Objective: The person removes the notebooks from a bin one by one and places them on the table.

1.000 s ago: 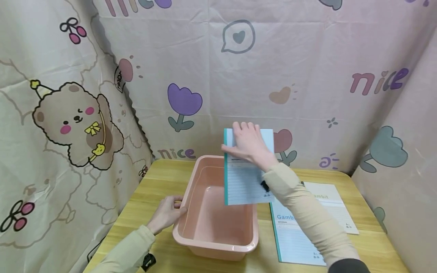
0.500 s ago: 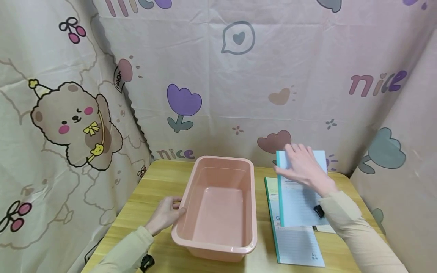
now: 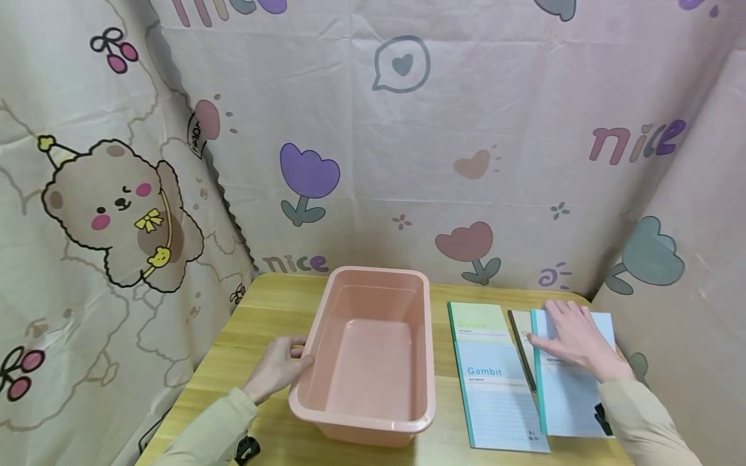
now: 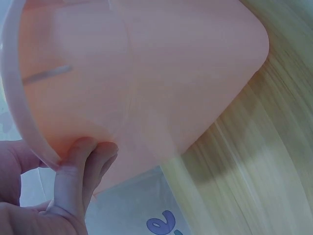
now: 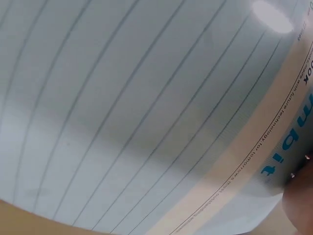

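Observation:
My left hand (image 3: 278,367) grips the left rim of a pink plastic tub (image 3: 431,362); in the left wrist view its fingers bend against the tub's wall (image 4: 161,83). Nothing lies inside the tub. At the right of the table, my right hand (image 3: 578,340) holds a light blue notebook (image 3: 574,404) by its upper part, thumb at the teal spine and fingers near the top edge. This notebook overlaps a cream notebook (image 3: 522,343) with a dark spine. Ruled lines fill the notebook cover (image 5: 112,98) in the right wrist view, where most of the hand is hidden.
Between tub and right hand lies another blue notebook (image 3: 504,411), marked Gambit, covering the lower part of a green notebook (image 3: 479,316). All stand on a wooden table (image 3: 280,304). A printed curtain (image 3: 373,162) hangs close behind the table and along its sides.
My right hand has carried the light blue notebook from over the tub to the right and lowered it over the cream one. The left hand has stayed on the tub's rim.

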`<control>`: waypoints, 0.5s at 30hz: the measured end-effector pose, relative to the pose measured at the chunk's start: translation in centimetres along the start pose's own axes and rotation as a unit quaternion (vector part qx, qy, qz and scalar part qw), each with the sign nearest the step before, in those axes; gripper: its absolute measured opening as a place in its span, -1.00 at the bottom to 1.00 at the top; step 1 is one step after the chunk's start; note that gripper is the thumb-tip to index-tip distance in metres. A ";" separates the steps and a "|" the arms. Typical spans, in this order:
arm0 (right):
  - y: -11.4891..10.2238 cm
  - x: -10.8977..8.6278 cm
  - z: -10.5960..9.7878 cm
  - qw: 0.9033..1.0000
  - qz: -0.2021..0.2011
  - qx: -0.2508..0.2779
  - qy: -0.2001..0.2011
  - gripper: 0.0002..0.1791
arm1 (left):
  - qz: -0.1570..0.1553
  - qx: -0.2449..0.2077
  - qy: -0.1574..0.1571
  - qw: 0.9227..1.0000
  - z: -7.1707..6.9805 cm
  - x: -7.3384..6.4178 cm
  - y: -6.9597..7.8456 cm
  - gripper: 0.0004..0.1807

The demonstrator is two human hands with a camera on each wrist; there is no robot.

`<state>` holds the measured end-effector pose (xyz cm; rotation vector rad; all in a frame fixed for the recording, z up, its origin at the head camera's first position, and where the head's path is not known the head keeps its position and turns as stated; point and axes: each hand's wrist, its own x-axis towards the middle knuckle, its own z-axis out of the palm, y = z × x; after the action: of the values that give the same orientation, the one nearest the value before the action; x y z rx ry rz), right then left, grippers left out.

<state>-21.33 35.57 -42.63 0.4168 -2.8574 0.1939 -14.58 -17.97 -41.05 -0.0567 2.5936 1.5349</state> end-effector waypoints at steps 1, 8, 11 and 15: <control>0.4 -0.4 0.5 1.000 0.003 0.003 -0.003 -0.25 | 0.000 0.000 0.000 1.000 0.0 0.0 0.0 -0.56; 2.5 -2.4 3.3 0.999 0.027 0.004 -0.024 -0.26 | 0.002 0.001 0.002 1.000 0.0 0.0 -0.1 -0.55; 3.1 -2.8 4.0 0.999 0.029 0.002 -0.026 -0.29 | 0.004 0.000 0.000 1.000 0.0 0.0 -0.1 -0.55; 3.6 -3.2 4.6 0.999 0.028 0.002 -0.024 -0.30 | 0.005 -0.001 -0.006 1.000 -0.1 0.1 0.0 -0.55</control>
<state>-20.46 39.05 -48.17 0.3472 -2.9186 0.2019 -14.65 -18.07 -41.01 -0.0352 2.5875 1.5364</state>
